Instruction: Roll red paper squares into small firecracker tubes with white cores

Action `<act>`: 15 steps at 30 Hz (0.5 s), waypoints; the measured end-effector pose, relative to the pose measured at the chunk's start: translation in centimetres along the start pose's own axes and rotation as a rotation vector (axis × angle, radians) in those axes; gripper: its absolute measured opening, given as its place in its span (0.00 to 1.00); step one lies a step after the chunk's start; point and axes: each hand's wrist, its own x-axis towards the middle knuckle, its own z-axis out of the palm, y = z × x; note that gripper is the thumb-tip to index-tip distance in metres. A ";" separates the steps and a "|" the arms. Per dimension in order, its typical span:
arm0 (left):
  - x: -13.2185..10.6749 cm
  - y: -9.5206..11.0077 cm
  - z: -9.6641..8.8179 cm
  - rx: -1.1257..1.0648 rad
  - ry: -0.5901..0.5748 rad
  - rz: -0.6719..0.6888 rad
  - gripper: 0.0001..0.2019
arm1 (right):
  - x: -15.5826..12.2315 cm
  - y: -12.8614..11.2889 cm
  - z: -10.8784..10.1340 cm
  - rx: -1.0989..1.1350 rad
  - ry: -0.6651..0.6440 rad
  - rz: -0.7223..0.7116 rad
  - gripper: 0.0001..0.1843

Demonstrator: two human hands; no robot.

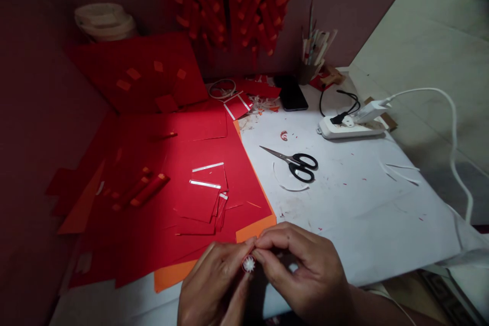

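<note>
Near the table's front edge, my left hand (216,280) and my right hand (301,270) meet, fingers closed. Between them is a small round roll (249,264), its end towards me, with a white star-shaped core and a thin red rim. My left fingers wrap its side, while my right thumb and forefinger pinch at its upper right edge. Most of its length is hidden by the fingers. Beyond my hands, small red paper cards (202,201) with white strips along an edge lie on large red sheets (244,163). Finished-looking red paper tubes (148,189) rest to the left.
Black-handled scissors (301,163) lie on the white table cover (355,204). Behind them are a black phone (291,94), a pen cup (306,72) and a white power strip (351,127) with a cable. Bunches of red tubes (260,0) hang at the wall.
</note>
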 end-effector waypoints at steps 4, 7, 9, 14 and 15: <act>0.2 0.0 0.1 0.016 0.004 0.038 0.23 | -0.1 0.0 -0.1 -0.009 -0.002 -0.010 0.09; 0.3 0.0 0.1 0.040 0.001 0.053 0.23 | -0.1 0.0 -0.1 -0.015 0.001 -0.012 0.10; 0.4 0.1 0.1 0.055 -0.007 0.053 0.24 | -0.1 0.1 -0.1 -0.023 0.000 -0.008 0.10; 0.5 0.0 0.0 0.051 -0.031 0.053 0.26 | 0.1 0.1 0.0 -0.027 0.004 0.008 0.11; 0.4 0.0 0.0 0.046 -0.029 0.057 0.26 | 0.1 0.0 0.0 -0.026 0.009 0.005 0.11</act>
